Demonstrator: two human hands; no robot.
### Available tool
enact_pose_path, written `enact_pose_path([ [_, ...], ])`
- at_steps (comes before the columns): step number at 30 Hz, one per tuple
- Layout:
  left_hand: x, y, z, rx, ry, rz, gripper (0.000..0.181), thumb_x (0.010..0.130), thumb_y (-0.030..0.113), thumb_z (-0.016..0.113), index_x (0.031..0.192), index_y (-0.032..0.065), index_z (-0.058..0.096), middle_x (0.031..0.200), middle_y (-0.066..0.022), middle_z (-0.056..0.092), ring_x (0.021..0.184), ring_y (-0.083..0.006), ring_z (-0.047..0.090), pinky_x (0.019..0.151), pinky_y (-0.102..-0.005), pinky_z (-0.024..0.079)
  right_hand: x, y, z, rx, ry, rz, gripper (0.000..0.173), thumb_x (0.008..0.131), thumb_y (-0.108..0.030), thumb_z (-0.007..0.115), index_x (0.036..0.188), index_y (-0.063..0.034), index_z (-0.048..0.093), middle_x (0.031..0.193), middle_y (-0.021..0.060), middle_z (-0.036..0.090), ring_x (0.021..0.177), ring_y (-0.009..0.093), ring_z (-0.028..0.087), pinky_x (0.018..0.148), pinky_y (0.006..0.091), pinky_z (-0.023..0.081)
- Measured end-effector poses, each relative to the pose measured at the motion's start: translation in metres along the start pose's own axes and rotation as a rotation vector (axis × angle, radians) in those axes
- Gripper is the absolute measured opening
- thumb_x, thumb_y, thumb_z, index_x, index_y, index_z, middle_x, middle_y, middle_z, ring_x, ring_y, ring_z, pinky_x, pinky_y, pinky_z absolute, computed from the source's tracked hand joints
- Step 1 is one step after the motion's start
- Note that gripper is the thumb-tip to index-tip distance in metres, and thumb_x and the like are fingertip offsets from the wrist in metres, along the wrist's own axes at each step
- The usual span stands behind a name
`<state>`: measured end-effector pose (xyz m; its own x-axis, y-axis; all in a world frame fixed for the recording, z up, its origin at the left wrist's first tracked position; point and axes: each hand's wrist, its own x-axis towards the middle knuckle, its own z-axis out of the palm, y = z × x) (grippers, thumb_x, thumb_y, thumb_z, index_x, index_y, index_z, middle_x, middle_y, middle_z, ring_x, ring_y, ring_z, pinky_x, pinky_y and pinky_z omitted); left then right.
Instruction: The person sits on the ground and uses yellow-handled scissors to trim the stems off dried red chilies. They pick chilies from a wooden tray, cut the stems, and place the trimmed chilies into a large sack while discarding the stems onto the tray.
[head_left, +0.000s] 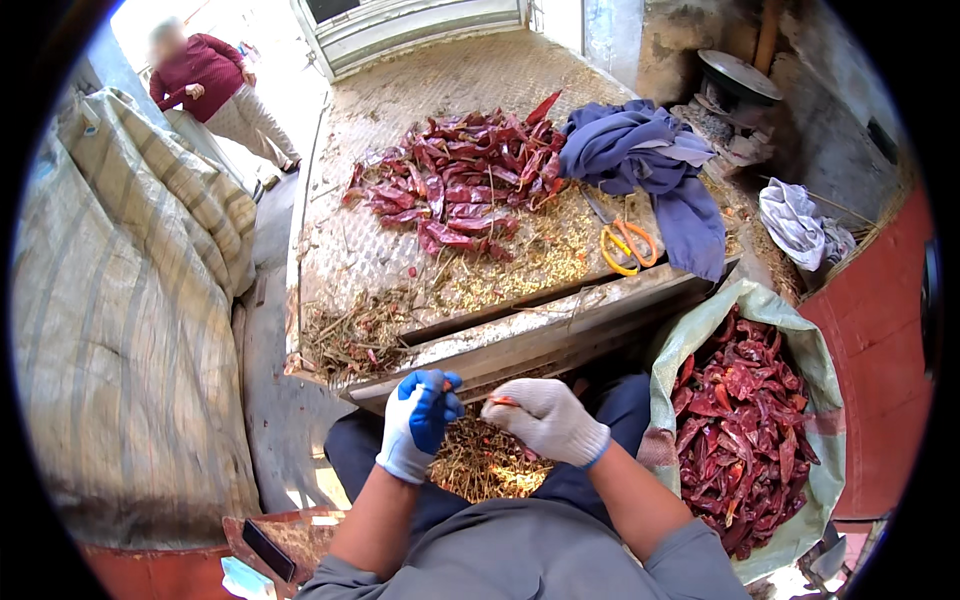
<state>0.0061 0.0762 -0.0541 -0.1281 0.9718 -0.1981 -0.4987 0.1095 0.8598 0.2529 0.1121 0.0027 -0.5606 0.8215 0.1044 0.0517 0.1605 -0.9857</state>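
Observation:
My left hand (426, 420), in a white glove with blue coating, has its fingers curled round a small reddish piece, mostly hidden. Beside it, my right hand (546, 420), in a whitish knit glove, pinches a small red-orange piece of chili pepper (504, 401). The two hands are apart, above my lap. On the worn platform before me lies a heap of dried red chili peppers (457, 180). To my right stands an open woven sack (829, 442) full of dried red chili pieces (739, 427). Stems and debris (487, 457) lie below my hands.
Orange-and-yellow-handled scissors (630, 246) lie by a blue-purple cloth (645, 150) on the platform (352, 90). Dry stalks (360, 330) and pale seeds cover its near edge. A striped tarp (142, 315) hangs at left. A person (214, 90) stands beyond it. A phone (268, 550) lies lower left.

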Motion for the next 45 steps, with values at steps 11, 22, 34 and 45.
enact_pose_path([
  [11,0.139,0.083,0.014,1.573,-0.078,0.770,0.045,0.087,0.010,0.076,0.132,0.0119,0.076,0.121,-0.0139,0.077,0.113,-0.0364,0.070,0.103,-0.0488,0.054,-0.150,-0.040,-0.175,-1.088,0.689,0.199,0.034,0.084,-0.004,0.080,0.118,-0.0070,0.075,0.105,0.0150,0.076,0.095,0.037,0.073,0.085,0.0452,0.058],
  [22,0.234,0.071,0.021,1.954,-0.220,0.865,0.025,0.084,0.019,0.078,0.107,0.0232,0.086,0.132,-0.0017,0.073,0.133,-0.0295,0.061,0.119,-0.0507,0.041,-0.195,-0.046,-0.180,-1.035,0.969,0.301,0.048,0.087,-0.004,0.076,0.134,-0.0017,0.070,0.125,0.0179,0.075,0.114,0.035,0.072,0.102,0.0434,0.056],
  [34,0.143,0.117,-0.021,1.549,0.088,0.914,0.027,0.088,0.011,0.079,0.115,0.0124,0.082,0.127,-0.0081,0.078,0.121,-0.0353,0.069,0.114,-0.0483,0.049,-0.032,-0.056,-0.081,-0.731,0.543,-0.262,0.033,0.089,-0.014,0.084,0.120,-0.0068,0.076,0.113,0.0135,0.078,0.104,0.036,0.075,0.093,0.0443,0.058],
  [45,0.018,0.049,0.027,0.576,0.023,0.257,0.026,0.102,0.001,0.070,0.126,-0.0064,0.075,0.106,-0.0059,0.079,0.084,-0.0117,0.072,0.077,-0.0269,0.058,0.061,-0.010,0.034,0.021,0.315,-0.026,0.037,0.105,-0.026,0.075,0.133,-0.0016,0.072,0.116,0.0161,0.078,0.106,0.023,0.075,0.095,0.0360,0.058],
])
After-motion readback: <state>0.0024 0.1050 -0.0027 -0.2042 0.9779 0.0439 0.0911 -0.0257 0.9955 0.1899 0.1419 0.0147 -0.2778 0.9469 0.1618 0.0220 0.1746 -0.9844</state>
